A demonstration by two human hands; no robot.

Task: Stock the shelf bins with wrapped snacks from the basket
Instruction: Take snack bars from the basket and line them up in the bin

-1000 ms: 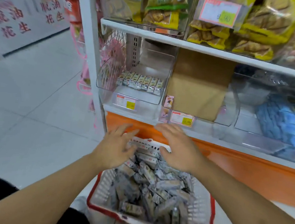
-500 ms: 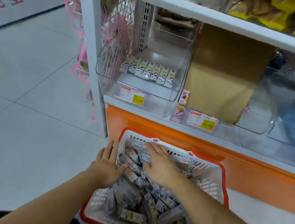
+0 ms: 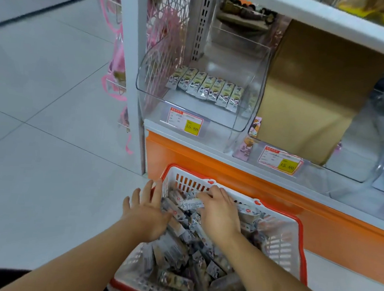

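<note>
Your left hand (image 3: 145, 213) lies spread and released at the basket's (image 3: 294, 236) left rim, fingers straight, thumb side touching the heap of wrapped snacks (image 3: 185, 243); whether it also touches the rim you cannot tell. Your right hand (image 3: 221, 213) lies palm down on the far end of the heap, its fingers curled over one pale wrapped bar (image 3: 192, 204), grasping it near the basket's far wall. The snacks fill the basket directly under both hands. The basket's far rim sits close against the orange shelf base (image 3: 318, 215). Above it, the clear left bin (image 3: 198, 113) holds one row of packets (image 3: 205, 89) near its back, with bare floor in front of them and an open top. A cardboard box (image 3: 305, 96) stands in the bin to its right. Open tiled floor (image 3: 49, 134) lies to your left.
</note>
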